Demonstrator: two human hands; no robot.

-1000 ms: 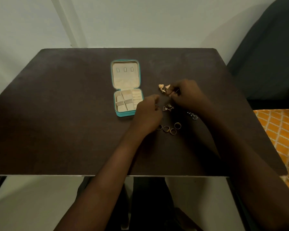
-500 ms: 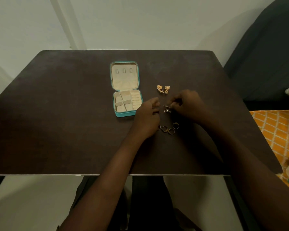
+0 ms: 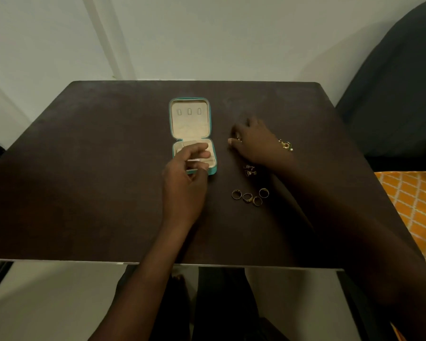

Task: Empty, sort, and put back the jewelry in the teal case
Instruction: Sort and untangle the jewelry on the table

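1. Head view: left hand (image 3: 185, 178) hung over the near tray of the teal case (image 3: 191, 134), fingers loosely curled, forefinger reaching across the compartments. Whether it held anything could not be told.
2. Right hand (image 3: 253, 142) lay low on the table (image 3: 84, 168) just right of the case, fingers bent down over something small and gold at the fingertips; grip or mere touch could not be told.
3. Key relation: case sat directly under the left hand and just left of the right hand. Its long axis ran away from the person, lid flat at the far end, tray near. Left hand was the nearer to the tray.
4. Case appearance: teal shell, cream lining, 3 small slots in the lid, divided tray partly hidden by the left hand. No jewelry visible in the exposed parts.
5. Loose pieces on the table: 4 rings (image 3: 250, 196) in a cluster nearer the person, right of the left wrist; a small earring pair (image 3: 250, 170) beside the right forearm; a gold-and-green piece (image 3: 286, 144) just beyond the right wrist.
6. Judgement: emptying looked done; sorting or return was under way.
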